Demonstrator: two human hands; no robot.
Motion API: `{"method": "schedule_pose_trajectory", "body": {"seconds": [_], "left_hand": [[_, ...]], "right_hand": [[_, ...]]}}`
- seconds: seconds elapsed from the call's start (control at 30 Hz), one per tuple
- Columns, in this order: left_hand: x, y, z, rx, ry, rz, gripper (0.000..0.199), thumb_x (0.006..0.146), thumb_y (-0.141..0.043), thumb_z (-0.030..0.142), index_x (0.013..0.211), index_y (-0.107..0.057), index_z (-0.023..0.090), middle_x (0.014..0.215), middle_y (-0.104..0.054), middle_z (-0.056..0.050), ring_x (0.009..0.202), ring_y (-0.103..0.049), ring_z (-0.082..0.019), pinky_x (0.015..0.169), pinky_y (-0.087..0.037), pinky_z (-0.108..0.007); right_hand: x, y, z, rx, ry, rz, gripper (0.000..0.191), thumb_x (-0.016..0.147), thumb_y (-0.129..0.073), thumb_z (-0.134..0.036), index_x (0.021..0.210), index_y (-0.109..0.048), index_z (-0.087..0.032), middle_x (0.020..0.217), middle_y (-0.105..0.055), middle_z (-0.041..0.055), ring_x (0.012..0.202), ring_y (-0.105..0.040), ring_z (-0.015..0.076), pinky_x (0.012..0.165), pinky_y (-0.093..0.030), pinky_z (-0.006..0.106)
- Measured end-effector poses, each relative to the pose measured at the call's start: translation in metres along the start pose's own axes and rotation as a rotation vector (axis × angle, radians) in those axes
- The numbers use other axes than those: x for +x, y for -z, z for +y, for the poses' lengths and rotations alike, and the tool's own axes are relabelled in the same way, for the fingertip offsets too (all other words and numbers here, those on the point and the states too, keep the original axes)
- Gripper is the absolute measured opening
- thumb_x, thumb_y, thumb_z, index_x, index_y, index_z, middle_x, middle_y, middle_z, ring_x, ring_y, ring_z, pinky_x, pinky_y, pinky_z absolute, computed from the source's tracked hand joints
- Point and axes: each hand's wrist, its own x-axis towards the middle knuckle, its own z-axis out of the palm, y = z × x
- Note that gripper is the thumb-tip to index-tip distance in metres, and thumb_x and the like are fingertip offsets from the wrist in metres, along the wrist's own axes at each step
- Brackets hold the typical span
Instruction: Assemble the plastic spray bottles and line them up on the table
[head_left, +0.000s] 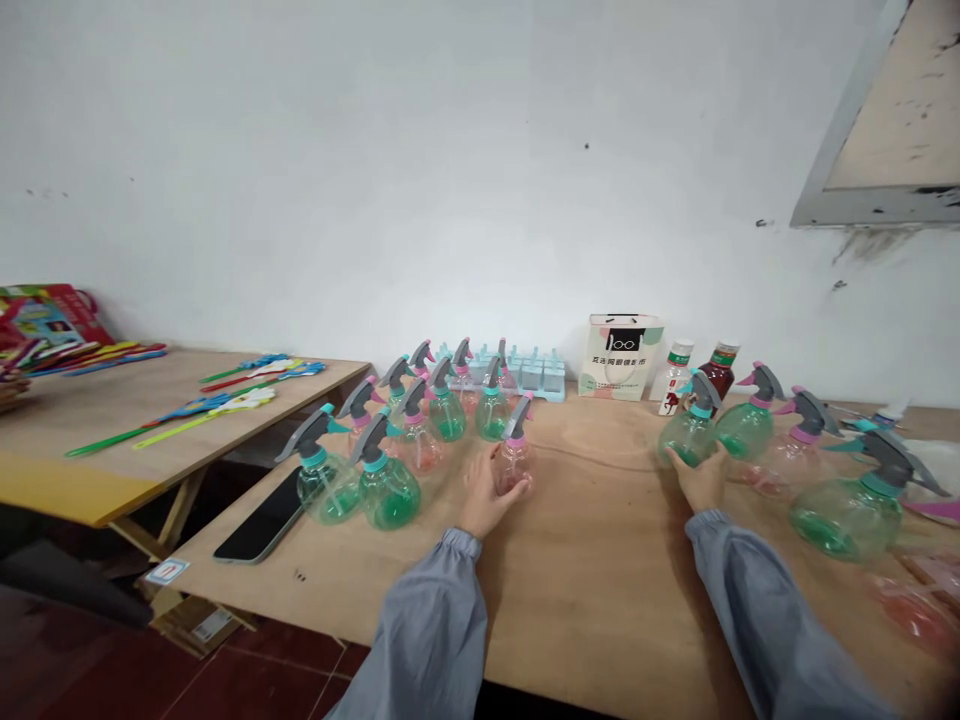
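My left hand [484,495] is closed around the clear body of a pink-collared spray bottle [517,462], which stands upright near the middle of the table. Farther right, my right hand [699,478] grips a green spray bottle [686,432] with a grey and teal trigger head. Left of my left hand stands a group of several pink and green spray bottles, among them a green spray bottle [390,492]. Beyond my right hand are more, including a large green spray bottle [847,515] and a pink spray bottle [787,455].
A black phone [262,520] lies by the table's left edge. Against the wall stand a light-blue mold tray [544,375], a paper bag [619,360] and two capped bottles, one a brown bottle [718,375]. Colourful hand-shaped sticks [217,403] lie on the left table [135,470].
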Motion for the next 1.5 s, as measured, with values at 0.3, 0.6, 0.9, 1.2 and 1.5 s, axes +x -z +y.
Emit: {"method": "schedule_pose_trajectory", "body": {"seconds": [0.3, 0.6, 0.9, 1.2, 1.5], "left_hand": [[-0.001, -0.001, -0.001, -0.018, -0.020, 0.000, 0.068, 0.075, -0.078, 0.033, 0.134, -0.046, 0.021, 0.130, -0.058, -0.013, 0.127, -0.054, -0.032, 0.108, -0.037, -0.050], [-0.002, 0.000, 0.002, -0.049, -0.026, -0.021, 0.067, 0.076, -0.077, 0.033, 0.134, -0.046, 0.021, 0.129, -0.058, -0.013, 0.126, -0.054, -0.032, 0.109, -0.038, -0.052], [-0.007, -0.006, 0.010, -0.036, -0.028, -0.031, 0.068, 0.074, -0.078, 0.034, 0.134, -0.047, 0.022, 0.129, -0.059, -0.013, 0.125, -0.054, -0.032, 0.108, -0.038, -0.052], [-0.026, -0.031, 0.043, 0.018, -0.029, -0.175, 0.072, 0.077, -0.078, 0.043, 0.136, -0.044, 0.022, 0.133, -0.057, -0.015, 0.126, -0.052, -0.034, 0.103, -0.040, -0.051], [0.020, -0.024, 0.022, -0.062, -0.108, 0.195, 0.050, 0.092, -0.058, 0.039, 0.136, -0.042, 0.020, 0.134, -0.052, -0.015, 0.131, -0.049, -0.027, 0.114, -0.034, -0.047]], "right_hand": [[0.028, -0.011, 0.001, -0.129, -0.136, 0.029, 0.109, 0.064, -0.070, -0.069, 0.149, -0.034, -0.010, 0.135, -0.042, 0.0275, 0.124, -0.044, 0.0474, 0.103, -0.034, 0.061], [0.037, -0.011, -0.001, -0.118, -0.167, 0.011, 0.114, 0.062, -0.075, -0.065, 0.151, -0.032, -0.009, 0.133, -0.043, 0.0297, 0.122, -0.046, 0.0488, 0.101, -0.036, 0.061], [-0.023, 0.000, -0.048, 0.283, -0.010, -0.111, 0.093, 0.071, -0.051, -0.083, 0.132, -0.045, -0.013, 0.116, -0.055, 0.0159, 0.100, -0.055, 0.0292, 0.097, -0.044, 0.052], [-0.128, 0.007, -0.149, 0.548, 0.402, -0.711, 0.082, 0.079, -0.071, -0.055, 0.146, -0.034, -0.026, 0.149, -0.044, 0.0135, 0.134, -0.046, 0.0286, 0.111, -0.038, 0.050], [-0.123, 0.004, -0.150, 0.550, 0.248, -0.620, 0.062, 0.078, -0.072, -0.053, 0.128, -0.049, -0.024, 0.114, -0.060, 0.0095, 0.115, -0.058, 0.0279, 0.105, -0.046, 0.053]]}}
